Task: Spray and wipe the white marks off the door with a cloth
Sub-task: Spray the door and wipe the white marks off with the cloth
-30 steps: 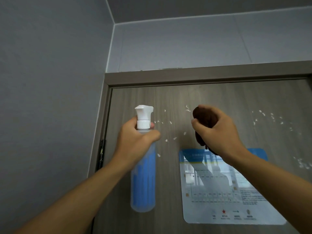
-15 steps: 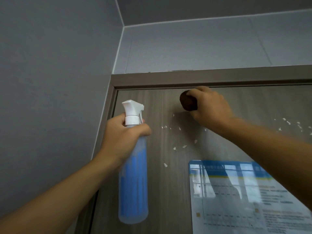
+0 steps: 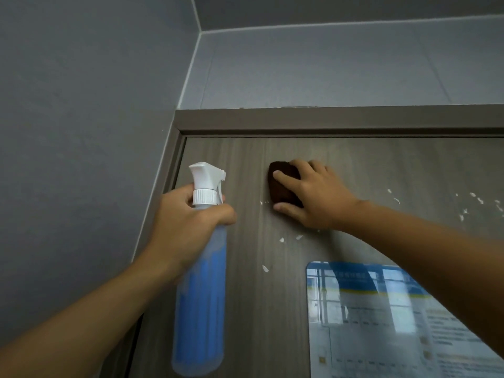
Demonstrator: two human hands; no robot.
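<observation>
**Cloth is above the nearest marks; next stroke goes down**

We have the right hand (image 3: 313,196) flat against the door (image 3: 381,165), fingers spread over a dark brown cloth (image 3: 281,184) and pressing it to the panel just under the top of the frame (image 3: 300,120). Thumb sits below the cloth, fingers over its top edge.

Left hand (image 3: 185,222) wraps the neck of the spray bottle (image 3: 201,296), held upright beside the door's left edge, nozzle pointing right toward the panel. Blue liquid fills most of it. We can't tell whether a finger is on the trigger.

Key relation: the white marks (image 3: 281,240) nearest the cloth lie below and slightly left of it, strung out downward toward the laminated notice (image 3: 381,323). One small fleck sits just left of the thumb. A second scatter lies well apart to the right, past the right forearm.

We judge the right hand is the one to act: a downward pull covers the near cluster, then a reach right for the far scatter. A few marks may be hidden under the right wrist. Task looks well short of done.
</observation>
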